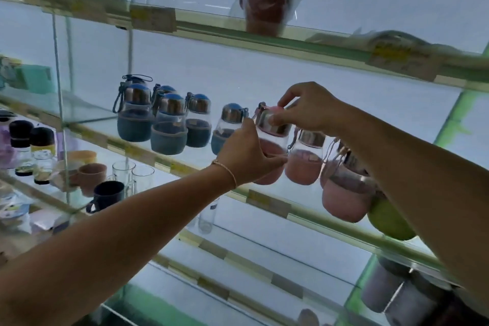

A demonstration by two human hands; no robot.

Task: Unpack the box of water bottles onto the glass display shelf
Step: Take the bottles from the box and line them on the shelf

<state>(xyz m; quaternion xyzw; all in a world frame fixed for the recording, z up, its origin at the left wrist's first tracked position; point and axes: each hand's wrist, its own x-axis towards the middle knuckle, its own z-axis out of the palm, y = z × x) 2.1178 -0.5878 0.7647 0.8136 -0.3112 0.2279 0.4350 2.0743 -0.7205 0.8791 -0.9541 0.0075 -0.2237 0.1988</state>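
The left forearm fills the near foreground, rising from seven o'clock toward the middle of the view, with a thin bracelet at the wrist. The left hand wraps its fingers round the lower body of a pink-sleeved water bottle. The right hand, reaching in from four o'clock, pinches the bottle's cap from above. The bottle is roughly upright at the front of the glass display shelf. The left hand hides its base, so it may be resting on the glass or held just above it. At its nine o'clock stand blue-sleeved bottles; at its four o'clock, more pink bottles and something green.
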